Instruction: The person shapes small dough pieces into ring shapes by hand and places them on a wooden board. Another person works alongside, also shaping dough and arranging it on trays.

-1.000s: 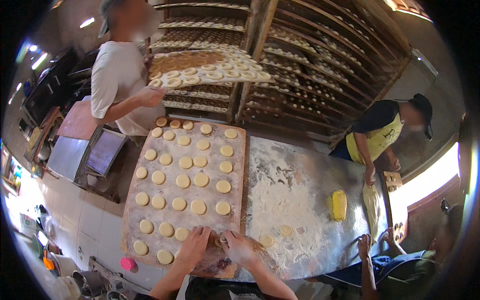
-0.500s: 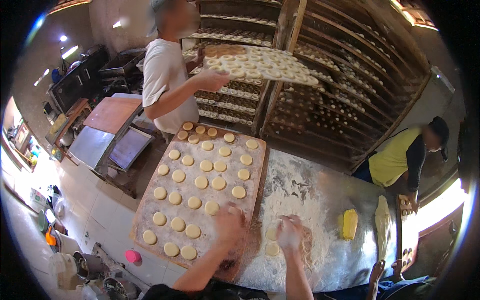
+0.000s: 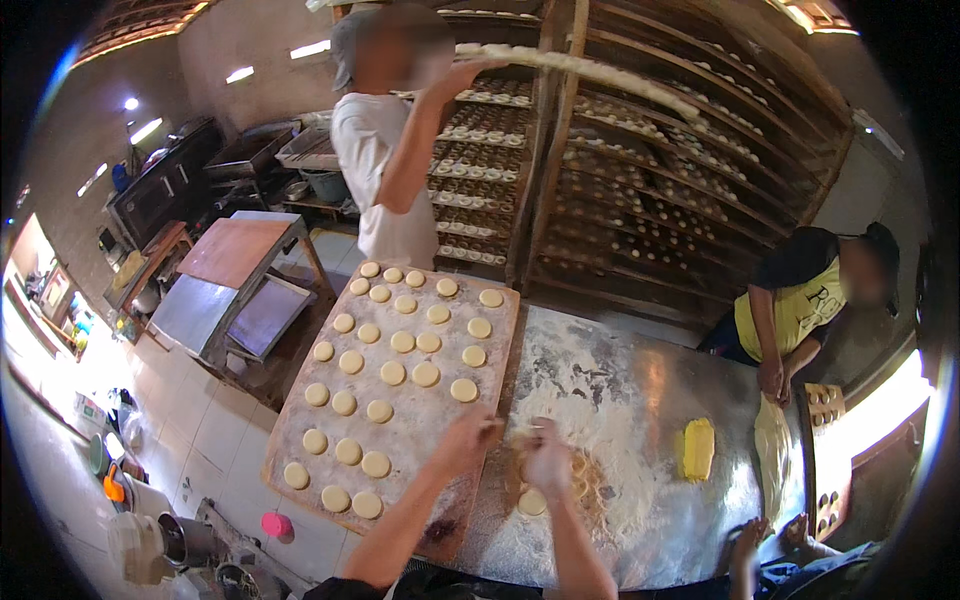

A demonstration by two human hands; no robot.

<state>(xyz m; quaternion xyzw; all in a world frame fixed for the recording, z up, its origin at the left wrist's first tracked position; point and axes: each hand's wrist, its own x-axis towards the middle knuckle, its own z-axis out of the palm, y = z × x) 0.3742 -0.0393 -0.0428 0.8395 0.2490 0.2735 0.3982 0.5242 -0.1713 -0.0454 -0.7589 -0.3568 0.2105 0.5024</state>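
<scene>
Here, near each other but apart: left hand (image 3: 468,440) over the right edge of the board (image 3: 400,440), right hand (image 3: 547,458) above the table (image 3: 660,515) just beyond that edge. Fingers curled on both, with something small and pale at the fingertips of each; too blurred, so cannot tell whether clamped on dough or merely touching.

Just nearer than right hand, flat on the table, a single round (image 3: 532,502). Left of left hand, on the board, more rounds (image 3: 376,464) in loose rows, out to the far edge. Around and beyond right hand, a spread of flour (image 3: 590,400).

Well to the right of right hand, a yellow block (image 3: 698,450); past that, a long dough strip (image 3: 772,460), with a co-worker's hands (image 3: 775,376) at the far end and another person's hands (image 3: 750,538) near the close end.

Far ahead of both hands, a person in a white shirt (image 3: 385,150), raising a laden tray (image 3: 590,68) before a rack (image 3: 548,150).
</scene>
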